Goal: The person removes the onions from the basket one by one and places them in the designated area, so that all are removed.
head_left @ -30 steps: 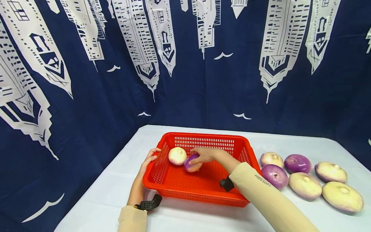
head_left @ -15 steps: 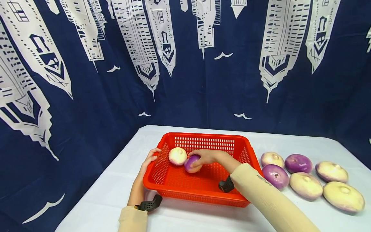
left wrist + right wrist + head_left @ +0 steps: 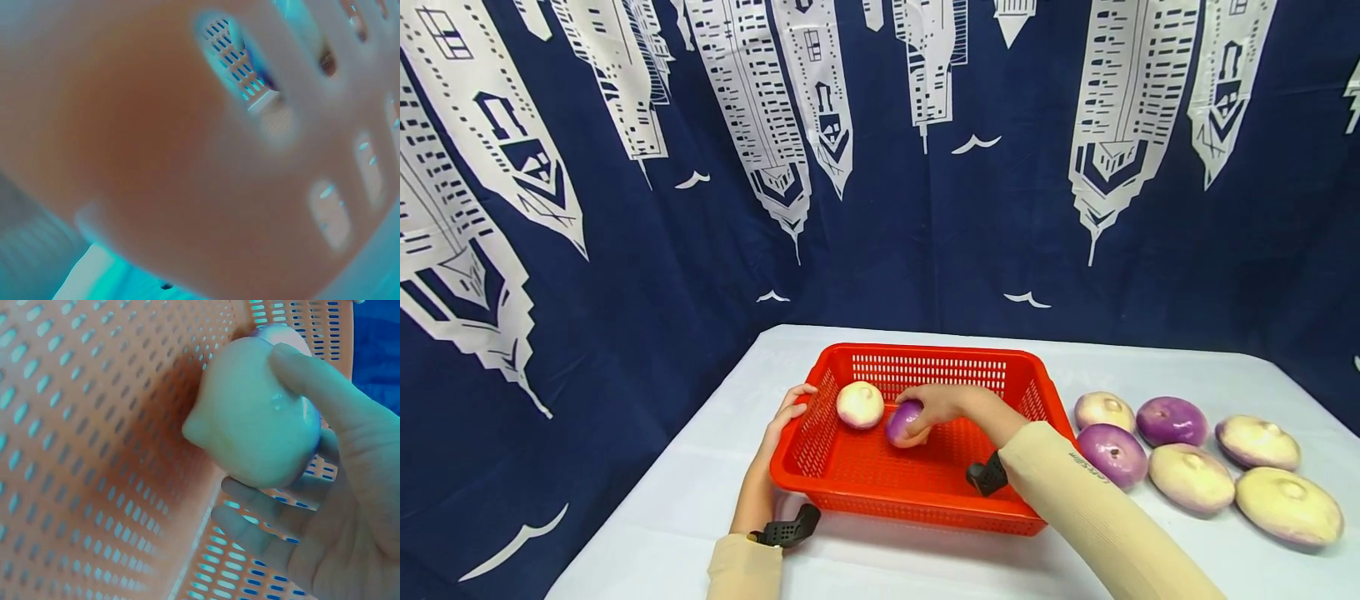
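My right hand (image 3: 942, 405) is inside the red plastic basket (image 3: 917, 521), its thumb and fingers around a purple-and-cream turnip (image 3: 904, 419). In the right wrist view the thumb lies on top of this turnip (image 3: 250, 419), and its pale, pointed end faces away from the palm. A cream turnip (image 3: 860, 406) sits to the left in the basket, a small gap away. At the basket's left rim, my left hand (image 3: 782, 421) grips with its fingers over the edge. The slotted basket wall (image 3: 294, 206) fills much of the left wrist view, close up and blurred.
Several more turnips (image 3: 1191, 479), some purple side up and some cream side up, lie in two rows on the white table (image 3: 670, 517) right of the basket. A dark blue curtain (image 3: 880, 267) with white buildings hangs behind the table.
My right hand and its turnip have shifted slightly right, widening the gap to the cream turnip. The left hand and basket have stayed in place.
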Tool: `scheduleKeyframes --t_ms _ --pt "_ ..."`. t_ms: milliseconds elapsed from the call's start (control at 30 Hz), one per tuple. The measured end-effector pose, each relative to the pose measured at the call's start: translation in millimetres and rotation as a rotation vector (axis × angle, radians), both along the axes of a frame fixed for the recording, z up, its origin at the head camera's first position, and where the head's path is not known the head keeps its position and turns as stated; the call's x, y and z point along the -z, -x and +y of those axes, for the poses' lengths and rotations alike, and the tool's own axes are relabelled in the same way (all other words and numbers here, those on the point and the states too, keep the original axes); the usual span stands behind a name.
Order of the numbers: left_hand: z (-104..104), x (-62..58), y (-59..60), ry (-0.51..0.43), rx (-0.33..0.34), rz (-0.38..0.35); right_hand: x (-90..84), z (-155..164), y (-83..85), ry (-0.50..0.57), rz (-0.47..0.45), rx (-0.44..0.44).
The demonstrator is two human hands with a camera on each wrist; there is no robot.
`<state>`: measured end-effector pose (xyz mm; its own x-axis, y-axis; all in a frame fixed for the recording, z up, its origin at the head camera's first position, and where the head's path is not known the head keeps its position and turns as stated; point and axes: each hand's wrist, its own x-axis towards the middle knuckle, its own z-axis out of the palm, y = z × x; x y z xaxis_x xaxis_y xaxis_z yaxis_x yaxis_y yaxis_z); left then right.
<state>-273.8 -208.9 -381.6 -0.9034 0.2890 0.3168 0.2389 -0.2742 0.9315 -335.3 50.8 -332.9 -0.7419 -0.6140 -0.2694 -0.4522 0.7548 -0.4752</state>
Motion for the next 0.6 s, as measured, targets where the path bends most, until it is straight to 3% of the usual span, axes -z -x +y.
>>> scheduleKeyframes --t_ms 333,600 --pt "-1 0.5 1.0 -0.012 0.02 0.055 -9.1 2 -4.6 0.037 0.018 -0.029" --pt "2 0.0 -2.4 -0.018 -0.019 -0.01 -17.5 6 -12.3 0.05 0.133 -0.079"
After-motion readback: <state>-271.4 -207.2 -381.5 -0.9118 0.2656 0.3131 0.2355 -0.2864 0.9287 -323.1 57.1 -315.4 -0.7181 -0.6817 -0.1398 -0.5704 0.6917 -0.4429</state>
